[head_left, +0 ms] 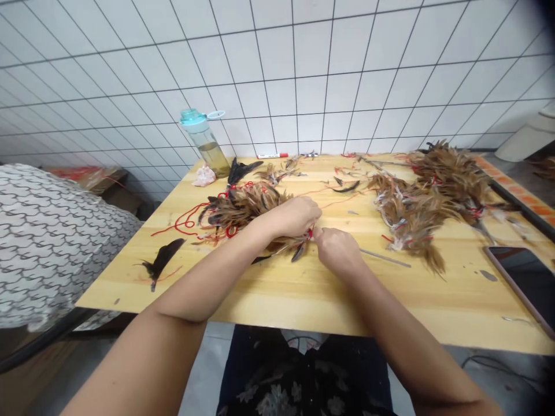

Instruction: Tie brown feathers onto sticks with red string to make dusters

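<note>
My left hand (299,216) is closed over the right end of a bundle of brown and black feathers (245,206), its fingers curled down near a red string binding (309,233). Touching that binding from the other side, my right hand (340,249) is closed, fingertips pinched together. A thin grey rod (385,257) comes out behind the right hand, in line with the binding; its other end is hidden under the fingers. Loose red string (186,221) trails left from the feathers. A few feather tips (298,252) stick out below my left hand.
More feather bundles (414,211) lie at the right, near a phone (526,283). A water bottle (210,147) and crumpled tissue (203,175) stand at the back left. A red marker (272,155) lies by the tiled wall. A black feather (163,258) rests front left.
</note>
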